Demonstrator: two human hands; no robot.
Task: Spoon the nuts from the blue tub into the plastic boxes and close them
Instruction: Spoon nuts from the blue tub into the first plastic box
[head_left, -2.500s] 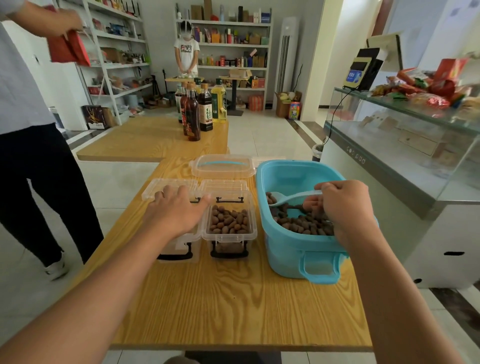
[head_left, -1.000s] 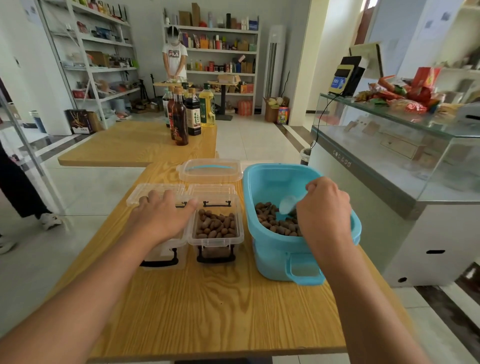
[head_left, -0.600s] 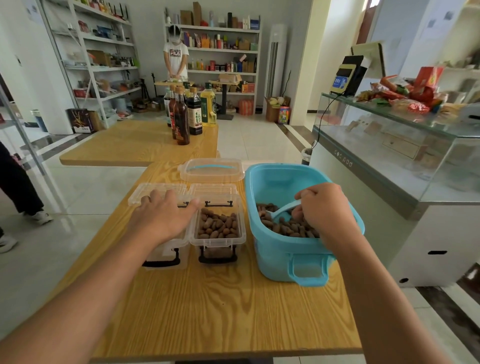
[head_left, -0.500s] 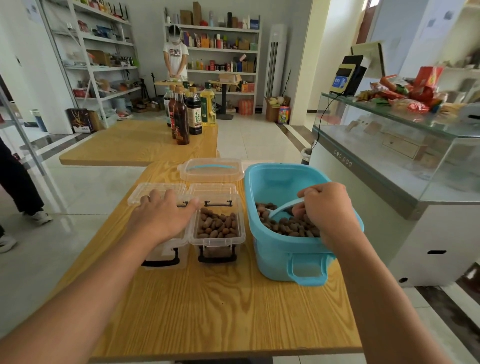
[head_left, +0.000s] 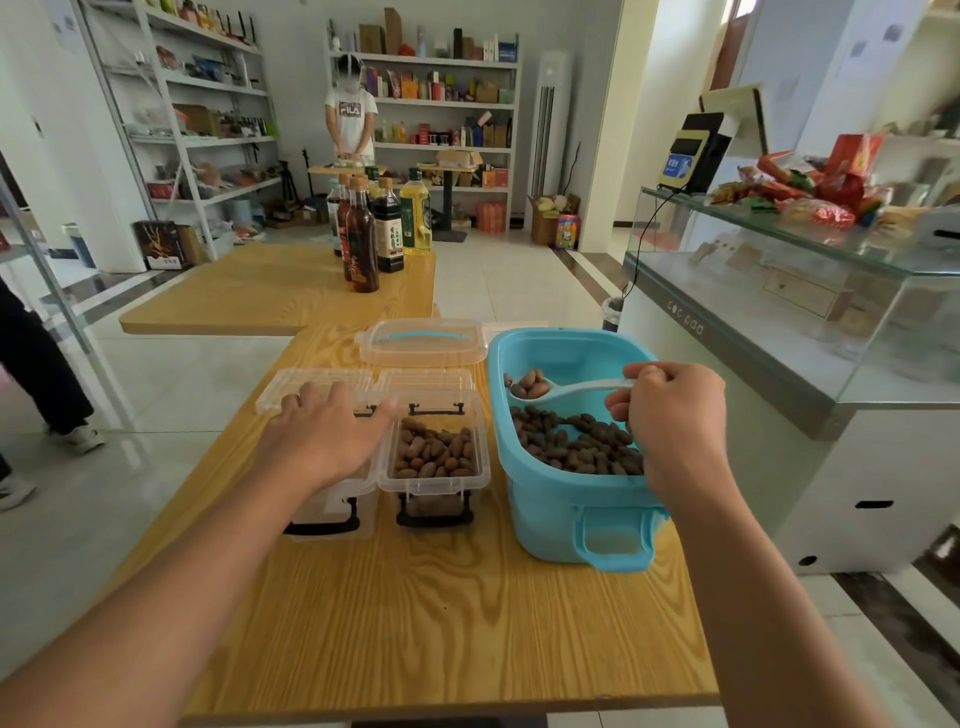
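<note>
Right hand (head_left: 670, 415) clamped on white spoon (head_left: 566, 388) handle, a few nuts in its bowl, held above the nuts (head_left: 571, 441) in blue tub (head_left: 561, 509). Left hand (head_left: 327, 431) flat, fingers spread, on the plastic box (head_left: 332, 499) left of tub; between them a nut-filled box (head_left: 434, 457), lid open.

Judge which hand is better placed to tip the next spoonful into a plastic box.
Right. The right hand already holds the white spoon, loaded with nuts, above the blue tub. The left hand lies flat over the left box.
</note>
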